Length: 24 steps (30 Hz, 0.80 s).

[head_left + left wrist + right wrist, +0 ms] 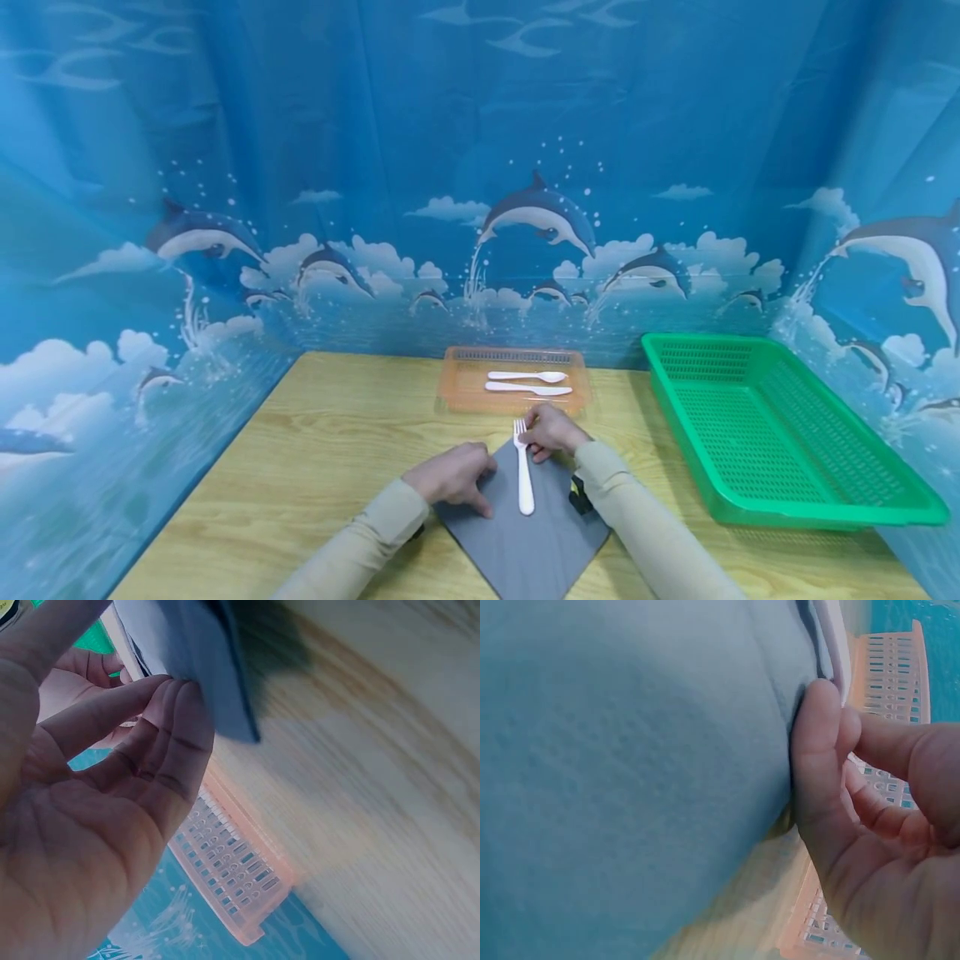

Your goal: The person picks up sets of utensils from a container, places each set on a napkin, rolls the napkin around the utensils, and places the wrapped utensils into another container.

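A grey napkin point(551, 537) lies folded on the table with one corner toward the far side. On top of it is a white plastic fork point(525, 483), its tines pointing away from me. My right hand point(553, 432) pinches the fork near the tines, by the napkin's far corner. The left hand point(455, 478) rests at the napkin's left edge, thumb apart from the fingers. In the left wrist view its fingertips touch the napkin point(225, 697). Close up in the right wrist view, the napkin point(630, 765) hides most of the fork.
An orange perforated basket point(461, 396) stands at the back of the table point(330, 450), holding a white spoon point(551, 377) and a white knife point(551, 391). To the right is a large green basket point(712, 492). A blue dolphin-print curtain point(420, 167) surrounds the table.
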Motion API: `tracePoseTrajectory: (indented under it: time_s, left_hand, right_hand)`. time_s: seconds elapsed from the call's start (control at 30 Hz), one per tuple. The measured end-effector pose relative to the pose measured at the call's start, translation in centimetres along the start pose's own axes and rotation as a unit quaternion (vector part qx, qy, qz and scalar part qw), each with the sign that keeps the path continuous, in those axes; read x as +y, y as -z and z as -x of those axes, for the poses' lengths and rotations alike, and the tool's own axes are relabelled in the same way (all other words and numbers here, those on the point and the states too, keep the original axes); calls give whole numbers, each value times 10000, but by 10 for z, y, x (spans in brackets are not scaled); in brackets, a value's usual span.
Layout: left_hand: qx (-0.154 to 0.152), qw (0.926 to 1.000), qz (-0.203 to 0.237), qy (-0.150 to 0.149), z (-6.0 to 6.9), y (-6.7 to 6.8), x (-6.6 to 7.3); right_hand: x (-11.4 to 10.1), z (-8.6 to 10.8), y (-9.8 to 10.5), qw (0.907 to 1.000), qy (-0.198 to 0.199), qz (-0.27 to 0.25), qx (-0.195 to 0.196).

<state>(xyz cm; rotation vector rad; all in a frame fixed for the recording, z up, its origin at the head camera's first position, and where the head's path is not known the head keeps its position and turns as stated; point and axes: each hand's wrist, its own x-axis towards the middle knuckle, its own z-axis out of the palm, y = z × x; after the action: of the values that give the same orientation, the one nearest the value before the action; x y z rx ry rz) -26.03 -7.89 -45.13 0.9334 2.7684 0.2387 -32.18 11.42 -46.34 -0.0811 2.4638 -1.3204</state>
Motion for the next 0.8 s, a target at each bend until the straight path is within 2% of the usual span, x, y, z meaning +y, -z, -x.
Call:
tracePoseTrajectory:
  time_s: [0.2,0.4,0.8]
  left_hand:
    - [-16,10000,28,42,0,-1,0]
    - [-51,9999,101,112,0,0,1]
    - [12,9999,103,11,2,1,0]
  right_hand:
    - [0,0,1,9997,61,232,-63]
    - [2,-1,2,9996,68,196,-184]
    - [1,0,1,9994,170,256,-179]
